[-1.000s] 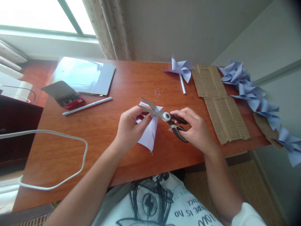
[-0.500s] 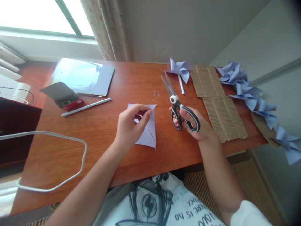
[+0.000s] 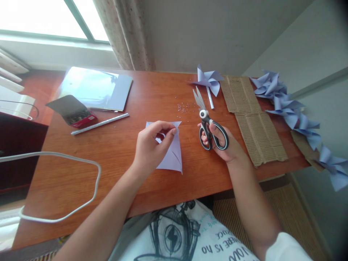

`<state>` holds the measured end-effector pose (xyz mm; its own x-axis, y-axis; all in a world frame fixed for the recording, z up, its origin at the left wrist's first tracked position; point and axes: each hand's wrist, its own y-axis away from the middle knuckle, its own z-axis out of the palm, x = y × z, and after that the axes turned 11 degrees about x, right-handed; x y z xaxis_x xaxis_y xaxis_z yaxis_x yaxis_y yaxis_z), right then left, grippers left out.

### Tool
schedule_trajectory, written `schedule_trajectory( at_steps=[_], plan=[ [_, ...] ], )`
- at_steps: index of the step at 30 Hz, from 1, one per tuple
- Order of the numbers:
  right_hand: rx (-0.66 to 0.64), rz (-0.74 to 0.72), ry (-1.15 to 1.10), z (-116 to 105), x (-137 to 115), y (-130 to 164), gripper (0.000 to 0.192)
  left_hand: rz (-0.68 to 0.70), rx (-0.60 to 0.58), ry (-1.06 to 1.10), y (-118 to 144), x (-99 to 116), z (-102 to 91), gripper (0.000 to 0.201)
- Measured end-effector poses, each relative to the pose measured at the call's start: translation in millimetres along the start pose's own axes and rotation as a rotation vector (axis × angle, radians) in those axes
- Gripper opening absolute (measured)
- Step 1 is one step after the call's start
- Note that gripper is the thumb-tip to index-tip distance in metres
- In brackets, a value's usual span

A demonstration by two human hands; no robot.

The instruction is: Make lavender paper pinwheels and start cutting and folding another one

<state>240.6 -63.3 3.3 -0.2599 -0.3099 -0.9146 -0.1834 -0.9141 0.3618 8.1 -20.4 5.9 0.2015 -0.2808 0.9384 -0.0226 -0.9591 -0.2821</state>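
Note:
My left hand [image 3: 154, 143] pinches the far right corner of a pale lilac sheet of paper [image 3: 172, 156] between thumb and fingertips. A slanting cut shows in the near part of the sheet; the hand hides much of its left side. To the right, my right hand [image 3: 224, 139] holds a pair of scissors [image 3: 206, 115] with black and white handles. Their blades point away from me, slightly parted, with nothing between them. Small bits [image 3: 183, 107] lie scattered on the table beyond the paper.
A paper pinwheel [image 3: 208, 78] on a white stick lies at the back. Corrugated cardboard [image 3: 258, 134] and several pinwheels [image 3: 288, 108] line the right. On the left are a small open box [image 3: 81, 117], a rolled paper stick [image 3: 100, 124], a shiny pack [image 3: 119, 92] and a white cable [image 3: 99, 174].
The scissors have shifted a little to the right, and their blades have come closer together. The left hand keeps its pinch on the paper, whose near edge has moved slightly.

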Motion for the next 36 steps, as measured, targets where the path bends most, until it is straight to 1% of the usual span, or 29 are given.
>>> schedule_trajectory(
  at_steps=[6, 8, 10, 12, 15, 18, 20, 23, 26, 28, 30, 32, 36],
  plan=[
    [-0.088, 0.067, -0.148, -5, -1, 3, 0.044, 0.003, 0.003, -0.005, 0, 0, -0.2, 0.003],
    [-0.067, 0.066, -0.127, -6, -1, 5, 0.042, 0.002, -0.001, -0.003, 0, 0, 0.0, 0.003],
    [-0.008, 0.049, -0.070, -7, -1, 8, 0.039, 0.004, -0.004, -0.002, 0, -1, 0.2, 0.003],
    [0.064, 0.008, 0.019, -8, -1, 11, 0.037, 0.008, -0.007, -0.002, 0, -1, 0.3, 0.003],
    [0.195, -0.086, 0.215, -13, -1, 13, 0.039, 0.011, -0.004, -0.003, 0, -1, -0.2, 0.003],
    [0.384, -0.219, 0.430, -28, 1, 15, 0.049, 0.011, -0.003, -0.011, 0, -1, -0.5, 0.004],
    [0.460, -0.309, 0.575, -44, 3, 17, 0.052, 0.013, -0.004, -0.014, 0, 0, -0.3, 0.004],
    [0.453, -0.362, 0.686, -66, 7, 25, 0.053, 0.017, -0.001, -0.013, 0, 1, 0.3, 0.003],
    [0.515, -0.461, 0.904, -77, 8, 35, 0.047, 0.021, -0.002, -0.013, 0, 2, 0.5, 0.003],
    [0.557, -0.546, 1.098, -75, 8, 40, 0.043, 0.021, -0.003, -0.015, 1, 1, 0.5, 0.004],
    [0.575, -0.592, 1.246, -71, 7, 41, 0.040, 0.024, -0.004, -0.019, 1, 0, 0.5, 0.004],
    [0.582, -0.592, 1.326, -65, 6, 41, 0.039, 0.029, -0.004, -0.020, 1, 0, 0.5, 0.004],
    [0.575, -0.561, 1.405, -59, 7, 38, 0.041, 0.030, 0.000, -0.027, 0, 0, 0.6, 0.004]
  ],
)
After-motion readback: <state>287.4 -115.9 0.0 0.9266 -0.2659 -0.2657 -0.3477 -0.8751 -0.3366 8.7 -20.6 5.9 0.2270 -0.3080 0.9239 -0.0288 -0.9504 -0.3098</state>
